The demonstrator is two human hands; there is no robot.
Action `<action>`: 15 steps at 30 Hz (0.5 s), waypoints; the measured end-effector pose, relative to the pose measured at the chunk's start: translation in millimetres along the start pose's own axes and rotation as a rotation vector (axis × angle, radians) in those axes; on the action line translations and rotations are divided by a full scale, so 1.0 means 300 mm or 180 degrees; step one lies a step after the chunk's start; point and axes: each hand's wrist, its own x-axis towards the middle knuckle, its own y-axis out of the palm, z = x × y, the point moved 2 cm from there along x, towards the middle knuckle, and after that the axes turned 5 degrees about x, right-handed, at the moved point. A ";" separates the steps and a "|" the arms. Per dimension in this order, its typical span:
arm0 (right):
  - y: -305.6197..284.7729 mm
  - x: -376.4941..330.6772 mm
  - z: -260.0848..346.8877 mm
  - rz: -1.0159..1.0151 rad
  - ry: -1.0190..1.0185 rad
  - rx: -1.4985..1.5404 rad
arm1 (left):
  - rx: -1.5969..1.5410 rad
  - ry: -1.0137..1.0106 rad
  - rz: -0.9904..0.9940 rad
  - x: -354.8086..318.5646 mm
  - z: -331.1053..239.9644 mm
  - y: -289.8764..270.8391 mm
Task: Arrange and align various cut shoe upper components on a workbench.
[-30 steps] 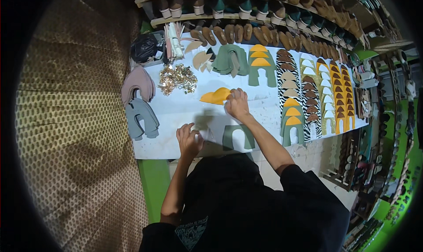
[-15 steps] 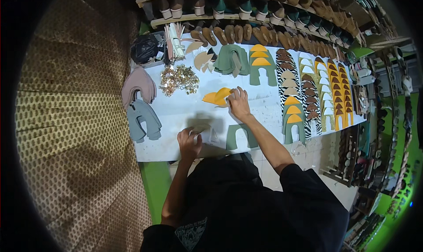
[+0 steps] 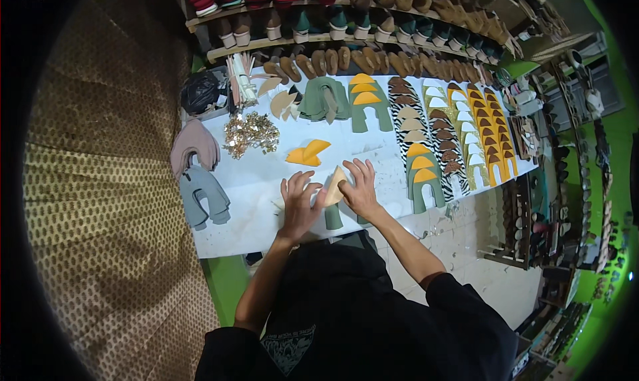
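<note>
Between my two hands is a small beige cut piece [image 3: 336, 185], held tilted above the near part of the table. My left hand [image 3: 301, 206] has its fingers curved, with tips at the left edge of the piece. From the other side, my right hand [image 3: 360, 192] grips it, thumb side against its face. Below them lies a green arch-shaped piece [image 3: 333, 217], partly covered by my hands. Several yellow half-round pieces [image 3: 307, 153] lie loosely overlapped just beyond my left hand.
Green arches with yellow half-rounds [image 3: 365, 98] lie beyond, and rows of patterned strips [image 3: 436, 138] fill the right side. At left are gold-coloured metal bits [image 3: 250, 134], pink arches [image 3: 194, 146] and grey arches [image 3: 204, 193]. Shoes stand on shelves [image 3: 266, 42] behind.
My right hand has left the yellow pieces and come nearer, down to the beige piece. My left hand has moved right to meet it. The whole view has shifted slightly.
</note>
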 end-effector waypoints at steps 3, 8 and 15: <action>-0.051 -0.005 0.006 -0.0234 -0.0143 -0.0031 | -0.0115 -0.0186 0.0256 0.023 -0.065 0.017; -0.124 -0.029 -0.032 -0.0281 -0.0229 -0.0130 | -0.0928 -0.0458 0.0268 0.047 -0.122 0.047; -0.279 -0.036 -0.111 -0.0280 -0.0081 -0.0018 | -0.0570 -0.0513 0.0264 0.071 -0.207 0.098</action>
